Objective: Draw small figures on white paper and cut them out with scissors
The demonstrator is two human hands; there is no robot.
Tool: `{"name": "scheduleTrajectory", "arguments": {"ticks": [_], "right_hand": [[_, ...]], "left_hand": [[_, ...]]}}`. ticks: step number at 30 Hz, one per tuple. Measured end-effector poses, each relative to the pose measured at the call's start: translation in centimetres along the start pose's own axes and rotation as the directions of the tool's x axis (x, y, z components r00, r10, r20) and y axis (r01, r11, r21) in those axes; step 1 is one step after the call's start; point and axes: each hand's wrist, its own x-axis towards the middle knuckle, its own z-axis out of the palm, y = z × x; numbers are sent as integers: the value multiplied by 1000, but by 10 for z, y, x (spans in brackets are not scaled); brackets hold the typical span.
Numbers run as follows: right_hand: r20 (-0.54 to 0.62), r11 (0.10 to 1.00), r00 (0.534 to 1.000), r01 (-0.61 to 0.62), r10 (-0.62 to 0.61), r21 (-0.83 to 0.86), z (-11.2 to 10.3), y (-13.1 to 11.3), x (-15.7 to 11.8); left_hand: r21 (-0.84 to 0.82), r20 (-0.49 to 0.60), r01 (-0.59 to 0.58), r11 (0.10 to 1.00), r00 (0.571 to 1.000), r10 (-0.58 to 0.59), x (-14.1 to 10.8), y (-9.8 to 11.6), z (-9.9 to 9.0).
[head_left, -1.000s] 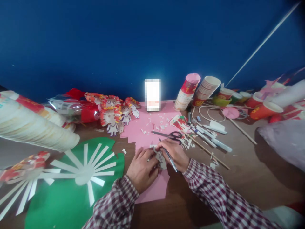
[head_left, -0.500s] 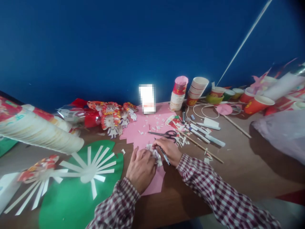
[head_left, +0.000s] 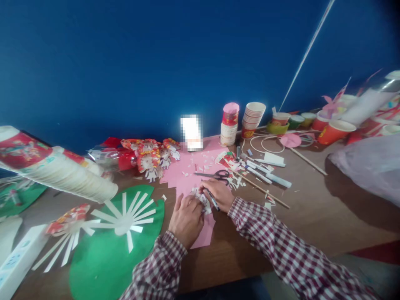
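Landmark: one pair of scissors (head_left: 215, 176) with dark handles, lying on pink paper (head_left: 204, 239), everything below is placed from there

Hands: two, both in checked sleeves, both on the near side of the scissors

Right hand (head_left: 218, 193): just below the scissor handles, fingers wrapped round one dark slim pen (head_left: 213, 199), definitely gripping it, can't tell if the tip touches paper

Left hand (head_left: 187, 218): below and left of the scissors, bent fingers resting on the cutout, can't tell if it's pinching or only pressing

Paper cutout (head_left: 206, 207): one that I can see, just below the scissors on the pink paper, whitish with dark curvy lines, partly hidden by the fingers, so no idea of the full outline

Finished-looking figures (head_left: 151, 173): at least four, left of the scissors, pale bodies with red-orange frilly heads, overlapping too much for an exact count

Cup stacks: two upright ones (head_left: 229, 133) beyond the scissors, plus two lying ones (head_left: 71, 179) far off to their left

White strip fans: two, left of the scissors, one (head_left: 123, 227) on a green sheet (head_left: 100, 266), one (head_left: 68, 233) beside it

Wooden stick (head_left: 262, 189): one loose, right of the scissors

Scraps (head_left: 239, 181): loads around the scissors, too tiny to count
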Motion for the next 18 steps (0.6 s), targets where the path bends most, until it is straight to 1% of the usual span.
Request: {"name": "scheduleTrajectory", "arguments": {"ticks": [3, 8, 12, 18], "right_hand": [[4, 1000, 1000, 2, -2, 4, 0, 1, 0], [1, 1000, 1000, 1, -1, 3, 1, 1, 0], [-3, 1000, 1000, 4, -4, 3, 1, 2, 0], [0, 1000, 1000, 4, -4, 9, 2, 4, 0]], "left_hand": [[9, 3, 19, 1000, 1000, -19, 0, 0, 2], [2, 35, -1, 1000, 999, 1, 3, -4, 1], [-1, 27, -6, 1000, 1000, 6, 4, -6, 2], [-44, 12, 27, 999, 1000, -27, 4, -10, 5]]}}
